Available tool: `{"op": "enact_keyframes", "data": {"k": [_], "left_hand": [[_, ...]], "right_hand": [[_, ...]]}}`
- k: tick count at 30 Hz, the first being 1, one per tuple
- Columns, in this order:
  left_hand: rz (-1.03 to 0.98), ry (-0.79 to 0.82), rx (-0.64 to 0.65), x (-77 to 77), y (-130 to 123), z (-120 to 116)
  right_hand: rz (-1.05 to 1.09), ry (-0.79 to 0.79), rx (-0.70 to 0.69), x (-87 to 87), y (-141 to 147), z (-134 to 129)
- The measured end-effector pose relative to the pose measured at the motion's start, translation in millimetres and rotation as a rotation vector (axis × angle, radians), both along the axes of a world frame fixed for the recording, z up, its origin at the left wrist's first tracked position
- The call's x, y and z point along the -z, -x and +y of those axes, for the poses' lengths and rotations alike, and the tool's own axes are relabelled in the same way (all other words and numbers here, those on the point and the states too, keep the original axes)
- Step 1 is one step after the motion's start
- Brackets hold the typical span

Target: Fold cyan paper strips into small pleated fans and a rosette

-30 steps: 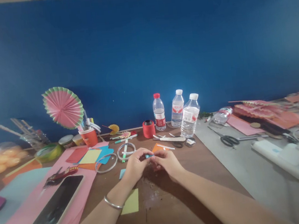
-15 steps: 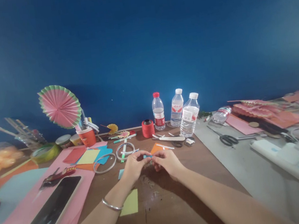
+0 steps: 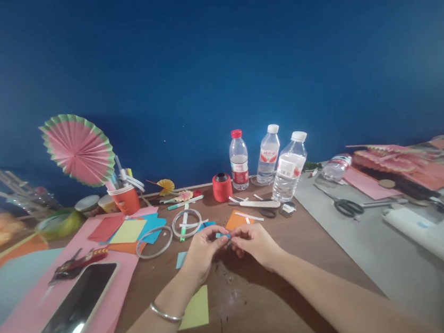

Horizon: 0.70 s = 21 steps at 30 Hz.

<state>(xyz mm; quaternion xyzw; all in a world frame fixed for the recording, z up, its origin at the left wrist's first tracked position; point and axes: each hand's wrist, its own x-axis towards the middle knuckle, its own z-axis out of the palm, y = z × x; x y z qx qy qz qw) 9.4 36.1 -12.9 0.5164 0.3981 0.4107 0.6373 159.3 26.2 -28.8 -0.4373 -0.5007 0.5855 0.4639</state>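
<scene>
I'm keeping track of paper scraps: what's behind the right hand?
Just beyond the right hand lies orange paper with a white strip on it. The hand hides the paper's near edge; whatever else it covers cannot be seen.

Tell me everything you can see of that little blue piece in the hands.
The blue piece is small, bright blue and looks like paper, perhaps folded; much of it is hidden, so its full shape can't be told. It lies roughly level, pinched in the left hand, with the right hand at its right end. It is over the brown table, just nearer than the orange sheet.
</scene>
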Motion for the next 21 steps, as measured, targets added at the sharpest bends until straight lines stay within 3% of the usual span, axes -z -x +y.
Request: {"op": "enact_keyframes", "data": {"k": [8, 11, 18, 21], "left_hand": [[0.233, -0.263, 0.028, -0.7, 4.3, 4.2], [0.194, -0.216, 0.032, 0.0, 5.8, 4.9], [0.024, 0.079, 0.101, 1.1, 8.2, 5.1], [0.024, 0.081, 0.089, 0.5, 7.0, 5.4]], "right_hand": [[-0.099, -0.037, 0.005, -1.3, 0.6, -1.9], [-0.119, -0.044, 0.003, -2.3, -0.2, -2.8], [-0.133, -0.034, -0.017, -6.5, -2.1, -1.9], [-0.132, -0.025, -0.016, -6.7, -2.1, -2.0]]}}
